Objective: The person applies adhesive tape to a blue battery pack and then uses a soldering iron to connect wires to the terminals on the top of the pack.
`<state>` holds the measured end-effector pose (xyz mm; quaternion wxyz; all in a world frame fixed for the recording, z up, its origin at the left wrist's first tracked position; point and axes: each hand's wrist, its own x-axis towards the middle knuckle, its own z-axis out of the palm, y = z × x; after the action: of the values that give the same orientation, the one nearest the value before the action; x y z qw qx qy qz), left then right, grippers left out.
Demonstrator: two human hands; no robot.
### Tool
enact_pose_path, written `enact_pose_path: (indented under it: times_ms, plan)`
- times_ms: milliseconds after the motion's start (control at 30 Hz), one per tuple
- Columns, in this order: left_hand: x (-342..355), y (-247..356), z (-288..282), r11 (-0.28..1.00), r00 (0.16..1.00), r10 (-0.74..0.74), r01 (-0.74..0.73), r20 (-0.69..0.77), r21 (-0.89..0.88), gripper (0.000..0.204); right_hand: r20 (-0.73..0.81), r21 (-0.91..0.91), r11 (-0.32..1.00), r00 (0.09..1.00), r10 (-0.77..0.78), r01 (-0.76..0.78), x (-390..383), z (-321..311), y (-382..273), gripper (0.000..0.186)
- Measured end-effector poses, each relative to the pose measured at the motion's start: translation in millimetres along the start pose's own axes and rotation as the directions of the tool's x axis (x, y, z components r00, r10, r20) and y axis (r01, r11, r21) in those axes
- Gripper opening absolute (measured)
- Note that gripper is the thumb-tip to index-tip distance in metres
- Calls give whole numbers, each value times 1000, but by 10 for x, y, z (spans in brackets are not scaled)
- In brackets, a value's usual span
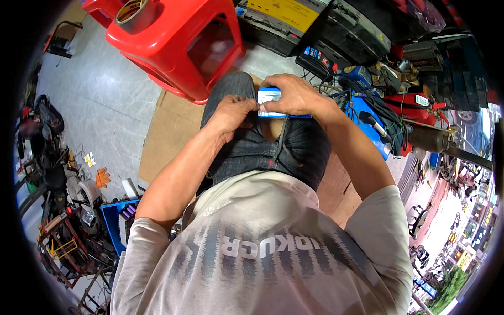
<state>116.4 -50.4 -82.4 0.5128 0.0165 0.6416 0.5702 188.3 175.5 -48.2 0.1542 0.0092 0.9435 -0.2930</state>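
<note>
While fingers hold a blue-edged pack, lettering crosses the shirt.

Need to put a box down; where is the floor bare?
Grey floor left of the red stool and cardboard, beyond the orange glove; also bare cardboard between that floor and the jeans. Crowded: right, with tangled cables; lower left, around the blue bin.

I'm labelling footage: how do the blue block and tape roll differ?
The blue block is straight-edged; the tape roll is ring-shaped. The right hand grips the block; the roll rests on the red stool. The block shows blue and silver, the roll greyish. Both are off the floor.
</note>
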Motion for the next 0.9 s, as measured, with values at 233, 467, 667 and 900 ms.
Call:
enact_pose_path:
  times_ms: [233,467,667,900]
  plan:
    - [-19,-20,-58,999,999,9,-11,-38,-35,23,-63,-53,998,997,39,-42,-8,15,-104,58]
    - [-135,-238,153,973,957,187,-212,-223,-93,26,-110,372,928,993,43,1,49,49,175,43]
    - [-5,-357,558,882,832,458,-380,-315,279,55,-181,362,932,980,88,-17,-21,29,123,35]
    - [340,-796,704,824,740,558,-546,-375,149,56,-309,348,936,949,54,60,-54,82,121,33]
